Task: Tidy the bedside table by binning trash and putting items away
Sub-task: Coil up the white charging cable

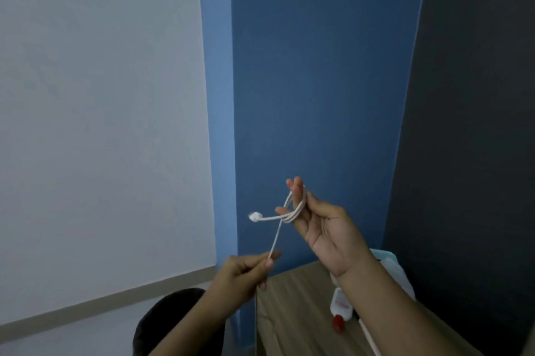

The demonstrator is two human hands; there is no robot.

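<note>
A white charging cable is held up in front of the blue wall. Several loops of it are wound round the fingers of my right hand, whose thumb presses the loops. The cable's white plug end sticks out to the left of the loops. A straight strand runs down from the loops to my left hand, which pinches it between thumb and forefinger. Below my arms lies the wooden bedside table.
On the table stands a white bottle with a red cap, partly behind my right forearm, with a pale plastic item behind it. A dark round bin sits on the floor left of the table. Walls stand close behind.
</note>
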